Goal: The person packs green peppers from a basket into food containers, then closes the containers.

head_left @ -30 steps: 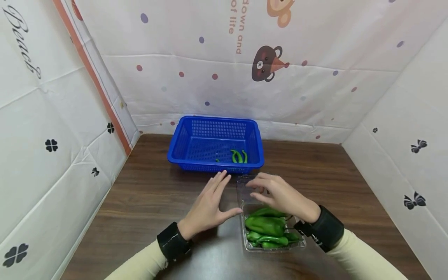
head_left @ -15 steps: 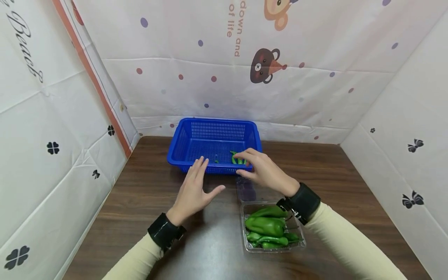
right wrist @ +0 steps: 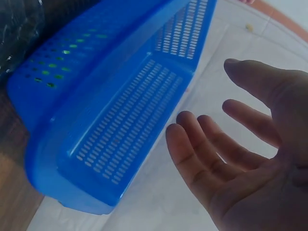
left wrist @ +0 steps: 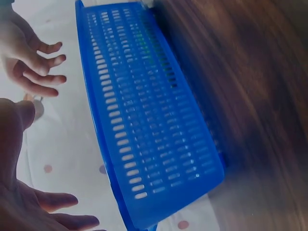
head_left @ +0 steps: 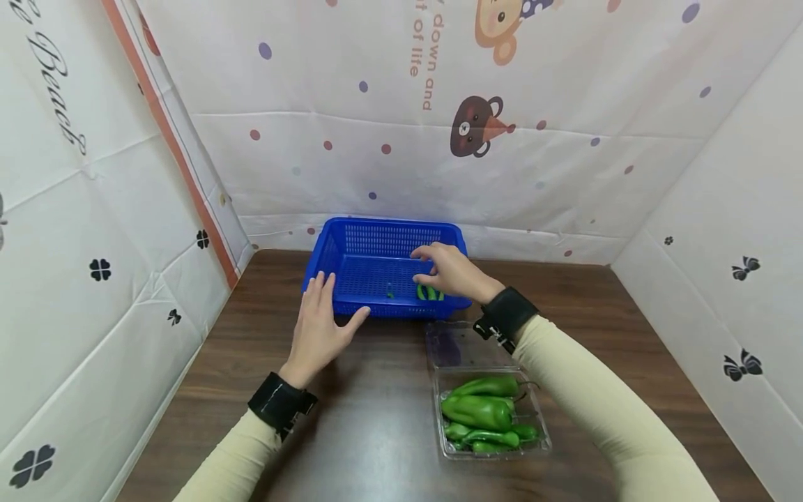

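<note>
A blue perforated basket (head_left: 383, 268) stands at the far edge of the dark wooden table (head_left: 351, 432), close against the patterned backdrop, a little left of the table's middle. Inside it, near its front right corner, lie a few slim green peppers (head_left: 429, 293), and a small green bit (head_left: 389, 291) sits on the basket floor beside them. The right hand (head_left: 453, 272) hangs over the right part of the basket, just above those slim peppers; its fingers (right wrist: 202, 144) are loosely spread and slightly bent, and the right wrist view shows the palm bare, holding nothing. The left hand (head_left: 318, 326) is held at the basket's front left corner with fingers straight and spread, thumb out to the side; the fingertips overlap the front rim, though whether they touch it cannot be told. The left wrist view shows the basket's slotted wall (left wrist: 144, 120) blurred. Nearer the front edge of the table, right of centre, an open clear plastic clamshell box (head_left: 489, 408) holds several larger green peppers (head_left: 478, 411), its lid lying flat toward the basket. Both wrists carry black bands over pale sleeves.
</note>
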Motion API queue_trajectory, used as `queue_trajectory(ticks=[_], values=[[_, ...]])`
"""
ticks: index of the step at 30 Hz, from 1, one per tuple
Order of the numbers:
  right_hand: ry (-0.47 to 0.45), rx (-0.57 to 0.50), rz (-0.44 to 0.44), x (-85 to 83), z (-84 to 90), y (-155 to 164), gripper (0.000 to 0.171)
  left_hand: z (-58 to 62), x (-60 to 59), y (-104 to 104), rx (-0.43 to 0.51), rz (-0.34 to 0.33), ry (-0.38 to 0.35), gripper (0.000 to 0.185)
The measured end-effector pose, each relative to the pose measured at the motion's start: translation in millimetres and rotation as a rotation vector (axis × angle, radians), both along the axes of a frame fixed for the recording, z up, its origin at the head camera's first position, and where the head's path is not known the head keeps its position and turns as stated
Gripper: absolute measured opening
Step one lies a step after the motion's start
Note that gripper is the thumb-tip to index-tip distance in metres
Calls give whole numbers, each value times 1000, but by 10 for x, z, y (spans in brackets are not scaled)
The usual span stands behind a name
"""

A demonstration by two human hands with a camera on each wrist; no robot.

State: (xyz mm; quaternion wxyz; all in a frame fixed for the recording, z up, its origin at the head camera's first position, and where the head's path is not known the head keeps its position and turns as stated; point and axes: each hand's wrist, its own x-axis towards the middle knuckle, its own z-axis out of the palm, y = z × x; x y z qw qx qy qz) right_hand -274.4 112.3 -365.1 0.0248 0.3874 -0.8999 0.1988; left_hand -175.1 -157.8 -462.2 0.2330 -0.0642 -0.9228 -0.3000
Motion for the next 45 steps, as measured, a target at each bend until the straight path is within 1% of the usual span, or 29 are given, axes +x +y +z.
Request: queue_trajectory(ticks=[3, 6, 10, 14, 17, 20, 26, 32, 38, 42, 45], values=[[-55, 63, -25, -136, -1, -94, 45, -16, -33, -63, 9, 30, 1, 96], [-131, 123, -48, -266, 3, -177, 47, -25, -67, -109, 16, 56, -16, 96], [-225, 202, -84, -426, -10, -241, 50, -31, -111, -141, 17, 75, -61, 96], [-274, 294, -127, -567, -52, -276, 53, -37, -161, -154, 12, 83, -103, 95], [-340, 326, -178, -654, -71, -302, 52, -37, -208, -162, 3, 86, -111, 95], [-412, 330, -233, -723, -72, -329, 50, -30, -251, -168, -11, 90, -122, 94], [-469, 352, -305, -844, -105, -361, 43, -20, -330, -196, -34, 83, -162, 94], [-487, 370, -334, -943, -152, -377, 38, -32, -382, -247, -34, 69, -151, 91], [-506, 443, -347, -1020, -232, -402, 33, -57, -372, -285, -29, 67, -163, 87], [-564, 464, -346, -1074, -288, -422, 29, -66, -346, -304, -16, 82, -166, 86], [-599, 471, -345, -1086, -291, -397, 28, -77, -373, -281, -15, 89, -162, 85]])
